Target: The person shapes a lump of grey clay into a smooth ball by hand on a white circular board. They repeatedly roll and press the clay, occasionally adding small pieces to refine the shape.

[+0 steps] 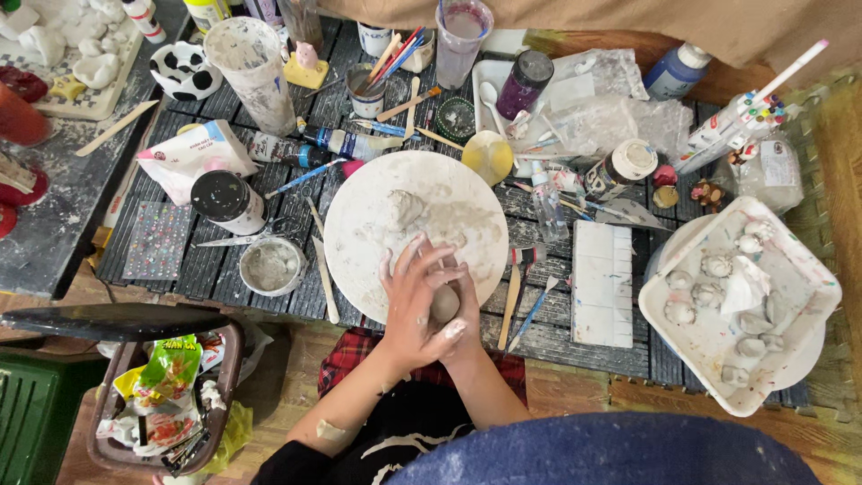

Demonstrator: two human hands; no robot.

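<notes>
Dark slatted wood makes up the surface [224,269], crowded from end to end with craft clutter. At the far left a grey dusty board [54,207] carries small white clay figures [94,54]. Near left, below the surface edge, a brown bin [166,395] is stuffed with bright wrappers. Moving right, a black-lidded jar [226,202] stands just beyond a small round dish of grey slip [271,266], with a tall clay-smeared plastic cup [251,72] farther off. A wooden modelling stick [325,280] lies between that dish and the round white clay-smeared board [415,229], which sits in the middle.

At the near edge of this board both hands meet. The left hand [415,301] lies on top, its fingers curled over, and the right hand [458,314] cups from beneath; together their grip is closed on a small grey lump of clay [444,304], pressed between the palms and only partly visible. Another smear of clay [404,208] rests farther back on the board.

Right of the hands lie a flat wooden tool [510,301] and a blue-handled brush [534,310], then a white rectangular paint palette [602,283]. At the near right, a square white tray [790,350] holds several small grey clay shapes [709,292].
</notes>
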